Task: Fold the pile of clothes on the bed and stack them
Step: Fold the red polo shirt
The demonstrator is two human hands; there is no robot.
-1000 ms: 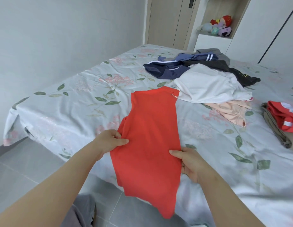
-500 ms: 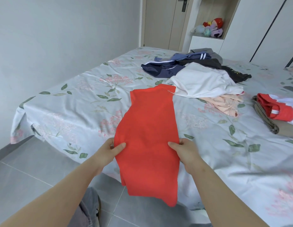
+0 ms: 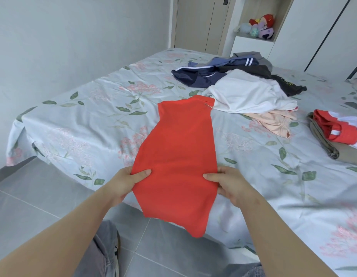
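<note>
Red garment [image 3: 179, 154], folded lengthwise, is pinched at its side edges by left hand [image 3: 125, 181] and right hand [image 3: 226, 181] over the near edge of the floral bed [image 3: 83, 124].

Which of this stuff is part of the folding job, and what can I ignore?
Part of the job:
red garment, gripped by left hand and right hand
unfolded pile on the bed
folded stack at the right

Just lying about:
plush toys
door
</note>
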